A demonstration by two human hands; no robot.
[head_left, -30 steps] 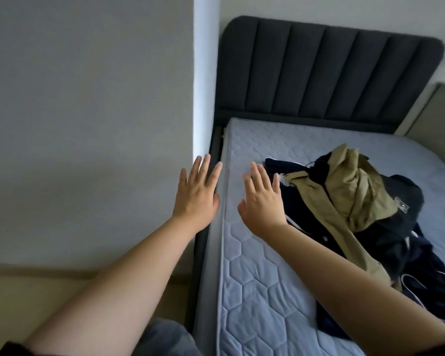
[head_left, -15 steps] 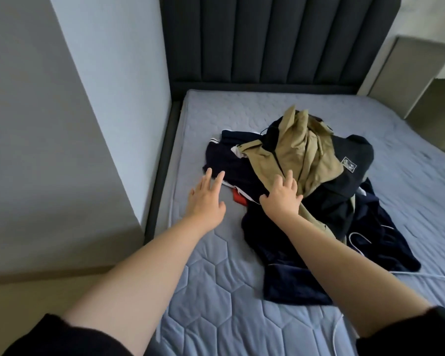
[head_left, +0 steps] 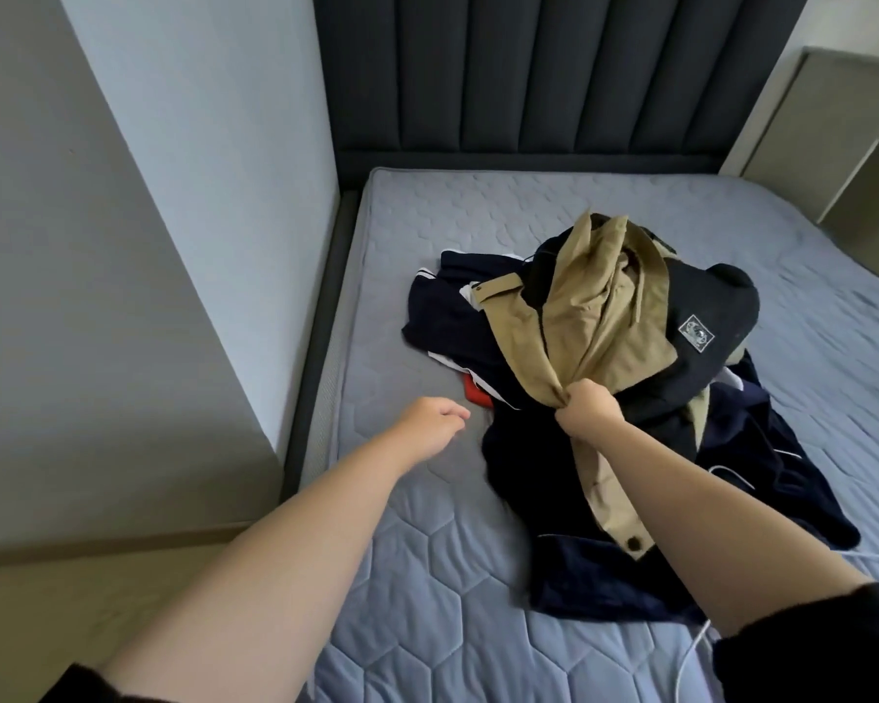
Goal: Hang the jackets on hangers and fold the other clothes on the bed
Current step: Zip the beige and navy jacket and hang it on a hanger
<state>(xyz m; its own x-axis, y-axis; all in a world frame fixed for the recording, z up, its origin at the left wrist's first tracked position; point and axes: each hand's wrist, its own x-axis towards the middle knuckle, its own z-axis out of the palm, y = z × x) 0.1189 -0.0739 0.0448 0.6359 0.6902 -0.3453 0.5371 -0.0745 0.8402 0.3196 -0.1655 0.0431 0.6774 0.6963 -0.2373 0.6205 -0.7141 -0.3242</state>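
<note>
Right hand point(head_left: 587, 405) now on jacket point(head_left: 574, 327) atop bed point(head_left: 427, 575)

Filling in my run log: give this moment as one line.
right hand: grips tan jacket on clothes pile | left hand: relaxed, holds nothing, above mattress | folding: not begun

Only one view is given, from a wide-angle camera worn on the person's head. It sits above the near left part of the mattress point(head_left: 412, 575) and looks forward and steeply down along it toward the dark padded headboard point(head_left: 529, 78) at the far edge. The wall point(head_left: 199, 144) runs close along the left edge. Both forearms enter from the bottom of the frame, so the left hand point(head_left: 427, 423) and right hand point(head_left: 587, 408) appear close, near mid-frame, with the tan jacket point(head_left: 579, 317) just beyond. The frame cuts off the mattress's near edge and near right corner.
</note>
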